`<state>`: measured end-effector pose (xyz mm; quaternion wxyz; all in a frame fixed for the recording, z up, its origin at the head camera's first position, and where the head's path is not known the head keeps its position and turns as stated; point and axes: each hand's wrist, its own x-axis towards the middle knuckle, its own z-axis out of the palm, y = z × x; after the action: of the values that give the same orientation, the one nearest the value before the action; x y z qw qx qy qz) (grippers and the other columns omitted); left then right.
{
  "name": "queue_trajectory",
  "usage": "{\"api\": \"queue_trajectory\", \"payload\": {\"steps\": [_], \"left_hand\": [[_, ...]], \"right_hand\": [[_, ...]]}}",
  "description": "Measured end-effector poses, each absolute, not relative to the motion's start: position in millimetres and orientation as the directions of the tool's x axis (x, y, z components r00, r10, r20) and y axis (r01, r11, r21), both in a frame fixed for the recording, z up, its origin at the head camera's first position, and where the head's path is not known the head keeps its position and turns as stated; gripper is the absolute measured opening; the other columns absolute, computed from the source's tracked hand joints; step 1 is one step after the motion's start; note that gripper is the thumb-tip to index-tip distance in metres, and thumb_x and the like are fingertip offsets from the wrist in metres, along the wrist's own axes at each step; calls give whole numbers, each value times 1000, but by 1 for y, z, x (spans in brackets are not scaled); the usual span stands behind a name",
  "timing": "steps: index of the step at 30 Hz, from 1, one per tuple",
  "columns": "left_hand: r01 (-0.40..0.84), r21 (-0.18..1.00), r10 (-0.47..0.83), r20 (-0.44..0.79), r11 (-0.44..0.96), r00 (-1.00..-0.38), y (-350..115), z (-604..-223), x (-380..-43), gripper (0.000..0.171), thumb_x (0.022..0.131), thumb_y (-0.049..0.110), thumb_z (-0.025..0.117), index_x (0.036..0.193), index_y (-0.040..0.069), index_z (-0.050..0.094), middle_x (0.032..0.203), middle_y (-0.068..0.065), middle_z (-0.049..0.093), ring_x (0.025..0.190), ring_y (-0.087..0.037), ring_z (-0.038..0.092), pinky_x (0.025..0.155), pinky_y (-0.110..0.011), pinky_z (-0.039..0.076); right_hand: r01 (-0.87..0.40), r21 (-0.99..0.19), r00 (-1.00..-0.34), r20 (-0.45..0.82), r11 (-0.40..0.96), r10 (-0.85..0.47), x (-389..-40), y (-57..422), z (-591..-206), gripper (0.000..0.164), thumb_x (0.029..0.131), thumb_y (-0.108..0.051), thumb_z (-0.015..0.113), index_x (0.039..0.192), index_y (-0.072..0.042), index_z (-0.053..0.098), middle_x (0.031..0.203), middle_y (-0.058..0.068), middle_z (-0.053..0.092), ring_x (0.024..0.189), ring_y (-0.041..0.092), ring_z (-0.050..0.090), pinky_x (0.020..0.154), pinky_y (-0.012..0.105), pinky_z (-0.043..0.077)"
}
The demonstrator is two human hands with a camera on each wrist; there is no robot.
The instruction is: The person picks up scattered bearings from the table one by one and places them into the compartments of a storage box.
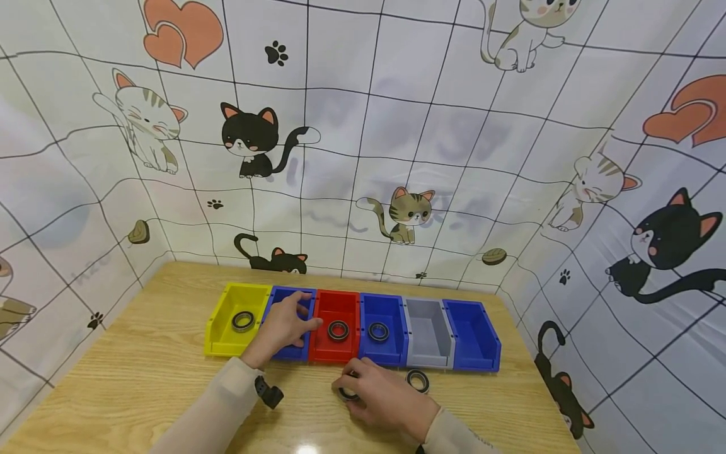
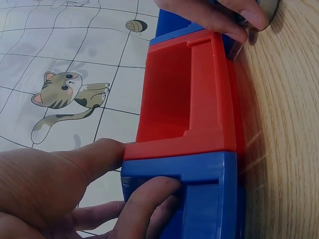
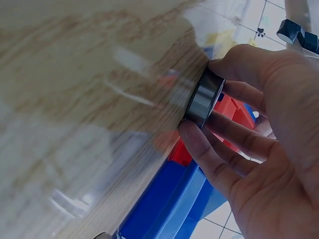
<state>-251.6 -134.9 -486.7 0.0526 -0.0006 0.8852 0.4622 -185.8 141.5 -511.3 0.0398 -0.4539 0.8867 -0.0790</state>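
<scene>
My right hand (image 1: 386, 394) pinches a ball bearing (image 3: 204, 97) by its outer rim between thumb and finger, close over the table in front of the bins. My left hand (image 1: 286, 321) lies over the blue bin (image 1: 290, 353) second from the left. Its fingertips rest at the rim beside the red bin (image 2: 204, 99), and one finger reaches inside the blue bin. Single bearings lie in the yellow bin (image 1: 212, 347), the red bin and the middle blue bin (image 1: 384, 306). A loose bearing (image 1: 418, 381) lies on the table, right of my right hand.
The bins stand side by side in a row; a grey bin (image 1: 429, 334) and another blue bin (image 1: 473, 334) form the right end. A cat-print curtain (image 1: 334, 139) hangs behind and beside the wooden table (image 1: 142, 353).
</scene>
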Motion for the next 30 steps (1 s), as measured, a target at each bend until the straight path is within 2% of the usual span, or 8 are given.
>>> {"api": "queue_trajectory", "payload": {"steps": [19,30], "left_hand": [[-58,817,42,-100,574,-994,-135,-487,-253,74,105,22,90,167,3,55,139,-29,76,65,-20,81,63,-36,72],[-62,814,39,-103,578,-994,-135,-487,-252,74,105,22,90,168,3,55,140,-29,76,66,-20,81,63,-37,72]], "right_hand": [[-815,-172,-564,19,553,-826,-186,146,-509,36,106,-21,86,141,-31,81,137,-6,74,121,6,69,102,20,65],[-795,-195,-590,27,575,-807,-185,153,-500,39,105,-20,87,142,-29,81,138,-5,73,120,8,69,99,20,65]]}}
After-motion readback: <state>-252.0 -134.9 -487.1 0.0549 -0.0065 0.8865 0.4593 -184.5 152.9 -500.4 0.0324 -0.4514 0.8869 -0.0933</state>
